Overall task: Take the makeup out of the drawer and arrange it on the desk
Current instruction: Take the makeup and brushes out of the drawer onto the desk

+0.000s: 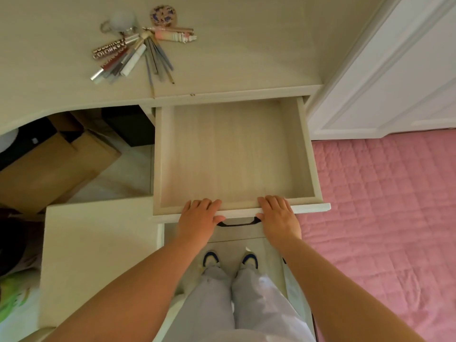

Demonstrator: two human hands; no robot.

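Note:
A pale wooden drawer (309, 149) stands pulled out below the desk edge, and nothing lies inside it. My left hand (199, 219) and my right hand (280, 218) both rest on its front panel, fingers over the top edge, thumbs below, either side of a dark handle (238, 222). On the desk (246, 45) the makeup lies in a fanned pile (133, 55): several tubes, pencils and brushes, a fluffy puff (122, 21), a round patterned compact (163, 15) and a pink tube (172, 36).
A white door (394, 70) stands to the right, with a pink quilted bed cover (394, 206) below it. Cardboard boxes (56, 159) sit under the desk on the left. A pale stool top (98, 255) is near my left arm. My feet show beneath the drawer.

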